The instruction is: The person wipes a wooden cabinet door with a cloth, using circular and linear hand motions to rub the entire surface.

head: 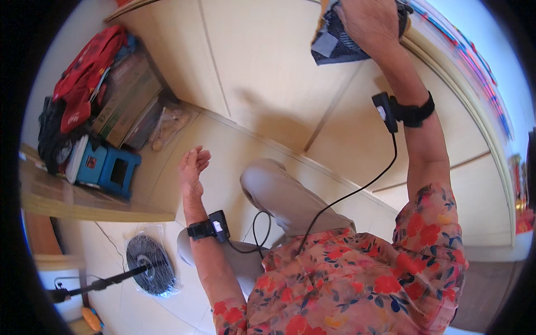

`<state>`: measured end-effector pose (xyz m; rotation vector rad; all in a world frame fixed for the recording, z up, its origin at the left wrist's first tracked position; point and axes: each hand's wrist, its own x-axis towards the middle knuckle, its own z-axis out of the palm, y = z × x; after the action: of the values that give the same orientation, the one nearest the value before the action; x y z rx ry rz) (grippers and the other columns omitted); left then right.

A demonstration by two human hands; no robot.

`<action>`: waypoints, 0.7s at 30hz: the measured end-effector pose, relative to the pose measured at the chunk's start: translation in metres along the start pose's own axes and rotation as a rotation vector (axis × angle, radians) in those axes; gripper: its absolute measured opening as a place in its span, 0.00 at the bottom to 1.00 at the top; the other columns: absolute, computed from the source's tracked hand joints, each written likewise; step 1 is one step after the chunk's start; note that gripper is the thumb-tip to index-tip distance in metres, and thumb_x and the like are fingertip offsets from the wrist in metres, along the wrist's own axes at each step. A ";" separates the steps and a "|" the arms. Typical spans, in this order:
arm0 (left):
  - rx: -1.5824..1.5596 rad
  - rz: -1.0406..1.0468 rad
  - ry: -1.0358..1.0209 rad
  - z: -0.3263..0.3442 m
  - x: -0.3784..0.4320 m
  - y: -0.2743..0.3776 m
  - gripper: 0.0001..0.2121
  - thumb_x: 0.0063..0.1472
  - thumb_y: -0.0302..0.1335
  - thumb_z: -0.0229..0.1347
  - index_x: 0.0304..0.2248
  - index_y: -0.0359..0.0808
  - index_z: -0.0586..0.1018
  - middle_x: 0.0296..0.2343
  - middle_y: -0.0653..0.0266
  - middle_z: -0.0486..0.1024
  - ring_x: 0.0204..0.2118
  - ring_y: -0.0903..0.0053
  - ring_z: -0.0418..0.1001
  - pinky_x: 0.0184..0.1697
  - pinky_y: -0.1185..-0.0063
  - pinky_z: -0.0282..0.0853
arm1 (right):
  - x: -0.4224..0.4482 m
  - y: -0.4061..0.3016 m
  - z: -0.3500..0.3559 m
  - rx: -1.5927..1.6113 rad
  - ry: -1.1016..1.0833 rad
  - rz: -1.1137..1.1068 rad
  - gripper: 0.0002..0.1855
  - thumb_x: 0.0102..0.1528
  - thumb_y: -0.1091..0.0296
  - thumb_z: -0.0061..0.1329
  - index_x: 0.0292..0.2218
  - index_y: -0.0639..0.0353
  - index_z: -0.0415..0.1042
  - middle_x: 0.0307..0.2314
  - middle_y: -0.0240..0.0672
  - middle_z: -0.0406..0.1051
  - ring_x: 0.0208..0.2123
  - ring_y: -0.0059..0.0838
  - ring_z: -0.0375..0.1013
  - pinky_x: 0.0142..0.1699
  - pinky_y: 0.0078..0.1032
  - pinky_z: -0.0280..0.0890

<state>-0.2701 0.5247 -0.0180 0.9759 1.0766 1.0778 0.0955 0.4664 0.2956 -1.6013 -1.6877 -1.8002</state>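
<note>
My right hand is raised at the top edge of the view, gripping a dark, folded cloth. The cloth has a grey patch and a tan edge, and part of it is cut off or covered by the hand. Behind it stand pale cabinet doors. My left hand hangs above the tiled floor, beside my bent knee. It holds nothing, and its fingers are loosely bent.
Blue plastic stools, a cardboard box and a red garment are piled at left. A plastic bag lies on the floor. A wooden tabletop juts in near a plastic-wrapped round stand base. A black cable links my wrist straps.
</note>
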 end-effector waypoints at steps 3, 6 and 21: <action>-0.024 0.007 -0.038 0.021 -0.008 0.015 0.17 0.63 0.36 0.46 0.43 0.31 0.74 0.32 0.59 0.77 0.35 0.74 0.75 0.40 0.77 0.69 | 0.046 -0.020 0.029 0.022 -0.022 -0.014 0.09 0.48 0.66 0.44 0.32 0.57 0.69 0.26 0.40 0.70 0.31 0.38 0.70 0.35 0.34 0.63; -0.048 0.008 -0.044 0.023 -0.014 0.024 0.18 0.63 0.37 0.46 0.43 0.29 0.73 0.33 0.58 0.77 0.37 0.73 0.75 0.43 0.76 0.69 | 0.093 -0.054 0.059 0.127 -0.097 -0.020 0.08 0.50 0.68 0.42 0.32 0.58 0.69 0.29 0.42 0.71 0.32 0.40 0.72 0.36 0.35 0.65; -0.040 0.067 0.028 0.016 -0.032 0.052 0.16 0.65 0.35 0.44 0.42 0.30 0.73 0.31 0.60 0.77 0.36 0.75 0.74 0.42 0.77 0.67 | 0.158 -0.152 0.136 -0.049 0.170 -0.263 0.19 0.54 0.66 0.36 0.46 0.58 0.69 0.49 0.41 0.64 0.55 0.35 0.57 0.59 0.38 0.48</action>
<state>-0.2682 0.5021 0.0406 0.9730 1.0474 1.1665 -0.0051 0.7039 0.2960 -1.2489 -1.8573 -2.0477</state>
